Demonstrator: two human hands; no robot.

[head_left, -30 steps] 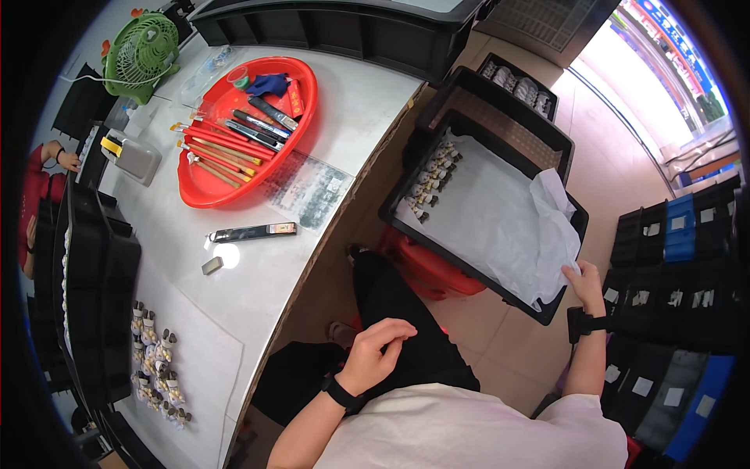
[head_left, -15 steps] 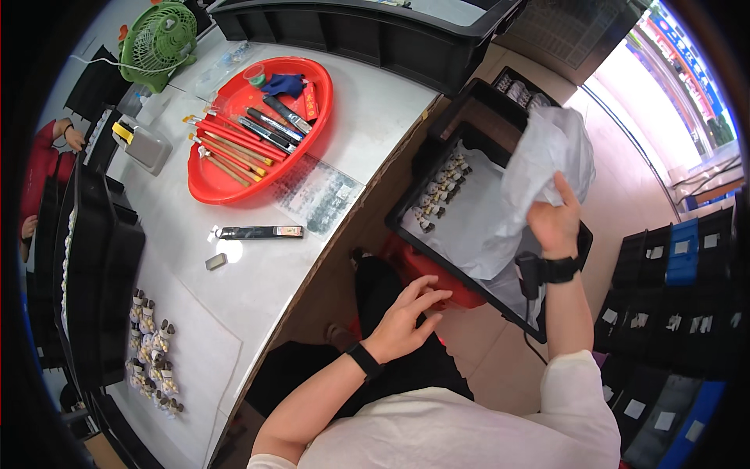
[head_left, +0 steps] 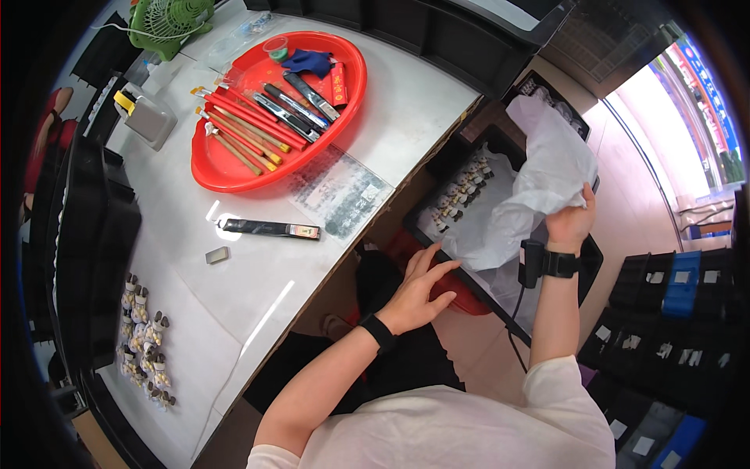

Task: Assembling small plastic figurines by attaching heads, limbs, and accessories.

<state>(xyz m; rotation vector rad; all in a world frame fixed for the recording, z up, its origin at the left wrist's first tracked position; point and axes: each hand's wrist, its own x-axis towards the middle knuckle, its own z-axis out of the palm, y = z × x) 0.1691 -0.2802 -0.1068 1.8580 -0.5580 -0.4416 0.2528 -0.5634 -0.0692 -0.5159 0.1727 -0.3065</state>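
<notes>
Right grip (head_left: 568,227) on sheet (head_left: 551,173), floor (head_left: 631,199) beyond

White sheeting (head_left: 543,184) partly hides the black tray (head_left: 591,270); the green fan (head_left: 166,25) is cropped above

A craft workshop is suggested: brushes (head_left: 257,122) and pens (head_left: 286,117) are kept in a red basin (head_left: 205,160) left of the left hand (head_left: 422,297); bins (head_left: 652,301) are stacked right of the right hand (head_left: 569,225).

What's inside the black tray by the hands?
Small figurines along one side, on white sheeting. Bunched sheeting in the right hand hides part of the tray; whatever's beneath is covered.
</notes>
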